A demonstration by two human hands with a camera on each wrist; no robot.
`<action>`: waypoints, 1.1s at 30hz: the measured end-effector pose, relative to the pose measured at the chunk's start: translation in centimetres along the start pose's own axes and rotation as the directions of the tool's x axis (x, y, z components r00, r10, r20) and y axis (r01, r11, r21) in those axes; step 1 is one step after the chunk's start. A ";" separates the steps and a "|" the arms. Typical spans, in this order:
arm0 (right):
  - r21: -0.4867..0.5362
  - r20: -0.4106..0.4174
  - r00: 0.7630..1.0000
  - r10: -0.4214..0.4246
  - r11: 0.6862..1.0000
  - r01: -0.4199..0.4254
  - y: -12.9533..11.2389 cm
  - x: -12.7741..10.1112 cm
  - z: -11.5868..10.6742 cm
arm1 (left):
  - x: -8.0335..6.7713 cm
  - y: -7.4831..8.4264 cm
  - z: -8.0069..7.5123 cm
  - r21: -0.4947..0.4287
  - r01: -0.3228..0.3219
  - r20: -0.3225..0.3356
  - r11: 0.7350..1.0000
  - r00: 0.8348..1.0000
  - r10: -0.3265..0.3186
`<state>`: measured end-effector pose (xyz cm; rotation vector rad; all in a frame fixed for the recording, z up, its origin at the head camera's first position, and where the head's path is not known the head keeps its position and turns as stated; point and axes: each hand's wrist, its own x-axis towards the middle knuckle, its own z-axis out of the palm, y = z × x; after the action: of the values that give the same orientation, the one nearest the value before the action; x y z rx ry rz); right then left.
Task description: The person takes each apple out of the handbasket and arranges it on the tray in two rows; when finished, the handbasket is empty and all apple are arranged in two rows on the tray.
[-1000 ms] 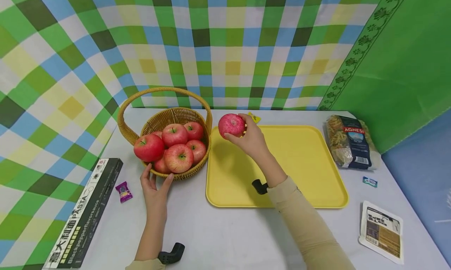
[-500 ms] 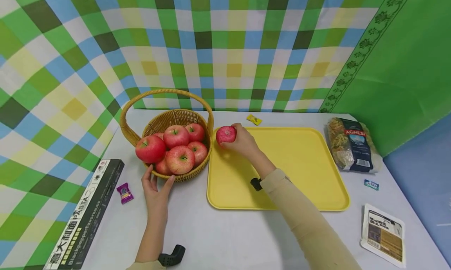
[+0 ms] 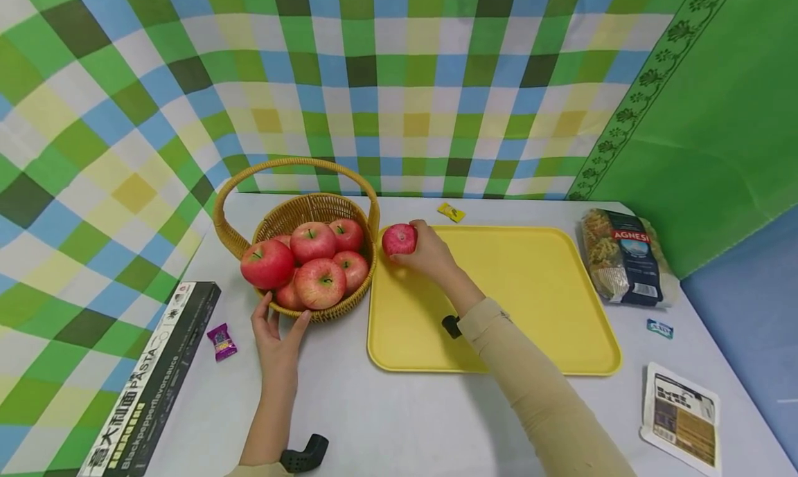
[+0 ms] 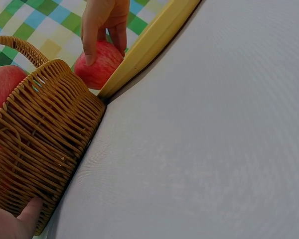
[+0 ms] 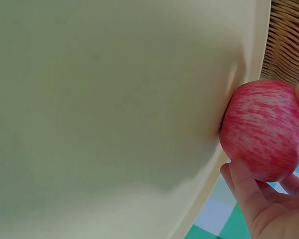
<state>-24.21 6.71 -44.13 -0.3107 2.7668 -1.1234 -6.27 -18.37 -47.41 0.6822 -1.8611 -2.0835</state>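
My right hand [image 3: 424, 254] grips a red apple [image 3: 399, 239] that sits in the far left corner of the yellow tray [image 3: 536, 290], close to the basket. The right wrist view shows that apple [image 5: 265, 130] against the tray floor [image 5: 114, 99] with my fingers [image 5: 249, 194] curled round it. A wicker basket [image 3: 324, 207] holding several red apples [image 3: 319, 282] stands left of the tray. My left hand [image 3: 277, 331] rests with straight fingers against the basket's near wall. In the left wrist view the basket [image 4: 45, 144] touches the tray rim [image 4: 144, 50], with the held apple [image 4: 97, 64] behind it.
A black pasta box [image 3: 152, 380] and a purple candy [image 3: 221, 340] lie at the left. A pasta bag [image 3: 623, 255], a small blue packet [image 3: 659, 328] and a white sachet [image 3: 679, 411] lie at the right. A yellow candy [image 3: 450, 211] sits behind the tray.
My right hand has lowered the apple from above the tray's far left corner down onto the tray. The left hand and basket have stayed put.
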 end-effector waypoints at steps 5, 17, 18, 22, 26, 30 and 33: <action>-0.011 0.001 1.000 0.000 1.000 0.000 0.2 -0.2 0.1 | -0.1 0.0 0.0 0.007 0.004 0.000 1.000 1.000 -0.004; 0.006 -0.025 1.000 0.015 1.000 -0.015 -0.2 -2.1 -1.6 | 0.1 -0.1 -0.1 0.005 0.011 0.006 1.000 1.000 -0.011; 0.010 -0.026 1.000 0.011 1.000 -0.010 -0.3 -2.4 -1.8 | 0.1 -0.2 -0.2 0.006 0.011 0.006 1.000 1.000 -0.011; 0.028 -0.053 0.998 -0.025 0.999 0.027 -0.9 -3.7 -2.9 | 0.0 -0.1 -0.1 0.001 0.007 0.008 1.000 1.000 -0.007; 0.031 -0.100 0.992 -0.080 0.996 0.083 -1.7 -4.9 -3.6 | 0.0 -0.2 -0.1 0.000 0.004 0.008 1.000 1.000 -0.004; 0.076 -0.132 0.983 -0.129 0.987 0.140 -3.0 -6.0 -3.8 | 0.0 -0.2 -0.1 0.000 0.004 0.007 1.000 1.000 -0.004; 0.133 -0.141 0.975 -0.169 0.973 0.188 -4.1 -6.7 -3.7 | 0.0 -0.1 -0.1 -0.005 -0.001 0.010 1.000 1.000 0.001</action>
<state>-17.89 7.96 -38.30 -0.4955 2.7908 -1.4284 -6.20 -18.39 -47.53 0.6705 -1.8613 -2.0938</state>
